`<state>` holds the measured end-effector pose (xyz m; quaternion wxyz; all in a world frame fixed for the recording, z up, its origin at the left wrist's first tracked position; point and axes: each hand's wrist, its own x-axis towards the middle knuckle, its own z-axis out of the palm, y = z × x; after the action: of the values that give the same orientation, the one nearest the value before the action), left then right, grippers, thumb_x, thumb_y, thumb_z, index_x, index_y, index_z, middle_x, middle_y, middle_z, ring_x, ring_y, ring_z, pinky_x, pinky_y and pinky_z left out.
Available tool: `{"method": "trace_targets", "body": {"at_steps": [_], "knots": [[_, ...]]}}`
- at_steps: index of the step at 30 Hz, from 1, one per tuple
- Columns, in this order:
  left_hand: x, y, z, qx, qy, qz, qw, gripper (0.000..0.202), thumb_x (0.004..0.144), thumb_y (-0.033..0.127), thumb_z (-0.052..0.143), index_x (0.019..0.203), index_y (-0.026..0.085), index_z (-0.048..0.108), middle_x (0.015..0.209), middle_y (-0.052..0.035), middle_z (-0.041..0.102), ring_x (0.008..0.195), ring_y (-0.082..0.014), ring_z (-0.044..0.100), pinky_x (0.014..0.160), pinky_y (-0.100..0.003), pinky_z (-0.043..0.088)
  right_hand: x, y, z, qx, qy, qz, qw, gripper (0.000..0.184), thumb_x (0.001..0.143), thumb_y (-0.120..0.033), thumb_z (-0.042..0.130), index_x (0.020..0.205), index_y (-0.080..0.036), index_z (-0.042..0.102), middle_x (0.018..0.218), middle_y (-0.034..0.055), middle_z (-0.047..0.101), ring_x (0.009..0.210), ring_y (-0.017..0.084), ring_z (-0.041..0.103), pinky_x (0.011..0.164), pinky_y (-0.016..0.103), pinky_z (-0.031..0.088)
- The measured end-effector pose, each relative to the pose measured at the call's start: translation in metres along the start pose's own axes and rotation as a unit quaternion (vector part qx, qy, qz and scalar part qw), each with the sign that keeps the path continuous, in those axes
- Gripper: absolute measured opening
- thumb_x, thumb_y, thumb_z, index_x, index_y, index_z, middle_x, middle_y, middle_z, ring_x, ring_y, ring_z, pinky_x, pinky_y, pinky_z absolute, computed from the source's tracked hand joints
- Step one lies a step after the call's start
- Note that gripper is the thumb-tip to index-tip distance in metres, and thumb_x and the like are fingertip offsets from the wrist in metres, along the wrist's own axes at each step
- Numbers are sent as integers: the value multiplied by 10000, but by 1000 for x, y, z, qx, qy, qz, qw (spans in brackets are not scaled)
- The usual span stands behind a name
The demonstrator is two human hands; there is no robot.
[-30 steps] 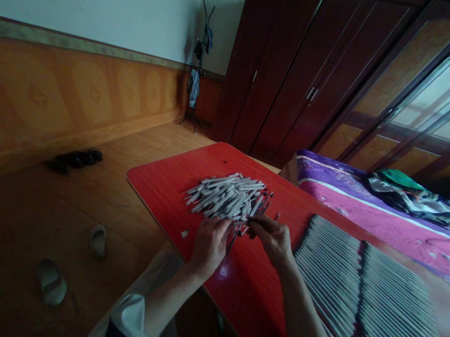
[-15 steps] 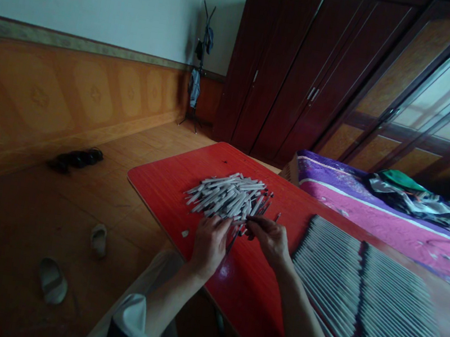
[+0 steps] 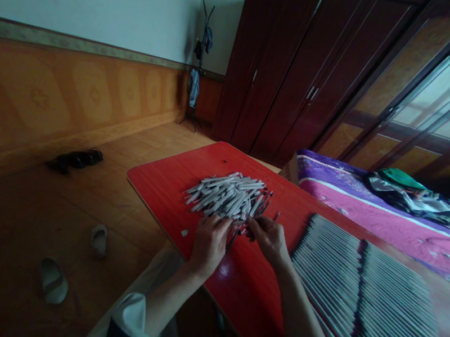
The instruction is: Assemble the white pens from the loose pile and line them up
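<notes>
A loose pile of slim pale grey, pen-like sticks with dark ends (image 3: 225, 194) lies on the red table (image 3: 173, 174). At the near edge of the pile, my left hand (image 3: 211, 243) has its fingers closed around one of these sticks, part of which shows below its fingertips. Close beside it, my right hand (image 3: 268, 236) is pinched at the other end of a stick, its fingertips nearly meeting the left ones. The exact grip is small and partly hidden by the fingers. A small white scrap (image 3: 184, 233) rests left of the hands.
Neat rows of similar sticks (image 3: 328, 270) cover the table's right side. Beyond stands a bed with a purple and pink cover (image 3: 334, 180) and clothes (image 3: 417, 196). Slippers (image 3: 53, 281) lie on the floor at left; a wardrobe (image 3: 283, 69) and coat rack (image 3: 202, 56) stand behind.
Both hands stay at the pile's near edge. My right fingertips have shifted very slightly; the pile and the rows look the same.
</notes>
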<state>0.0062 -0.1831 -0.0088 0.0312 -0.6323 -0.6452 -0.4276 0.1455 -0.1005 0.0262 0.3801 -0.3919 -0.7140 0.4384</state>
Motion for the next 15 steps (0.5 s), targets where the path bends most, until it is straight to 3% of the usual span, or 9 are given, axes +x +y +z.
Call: {"method": "trace_targets", "body": {"at_steps": [5, 11, 15], "knots": [[0, 0, 0, -3, -3, -5, 1000, 284, 863, 109, 419, 1083, 191, 577, 893, -57, 594, 863, -193, 533, 787, -324, 420, -1, -2, 2, 18, 10, -5, 1000, 429, 684, -550, 616, 737, -124, 633, 541, 24, 604, 451, 122, 542, 423, 234, 445], [0, 1, -2, 0, -11, 8, 1000, 288, 866, 108, 411, 1088, 194, 574, 888, -56, 598, 853, -191, 540, 788, -324, 419, -1, 5, 5, -45, 48, 5, 998, 455, 722, -578, 570, 599, -141, 597, 458, 23, 560, 398, 114, 500, 361, 212, 387], [1, 1, -1, -13, -9, -1, 1000, 284, 865, 110, 423, 1089, 190, 576, 903, -58, 604, 870, -190, 546, 799, -320, 417, -1, 4, 5, 34, 31, 6, 999, 445, 752, -563, 546, 707, -127, 623, 536, 35, 600, 440, 119, 535, 384, 213, 411]]}}
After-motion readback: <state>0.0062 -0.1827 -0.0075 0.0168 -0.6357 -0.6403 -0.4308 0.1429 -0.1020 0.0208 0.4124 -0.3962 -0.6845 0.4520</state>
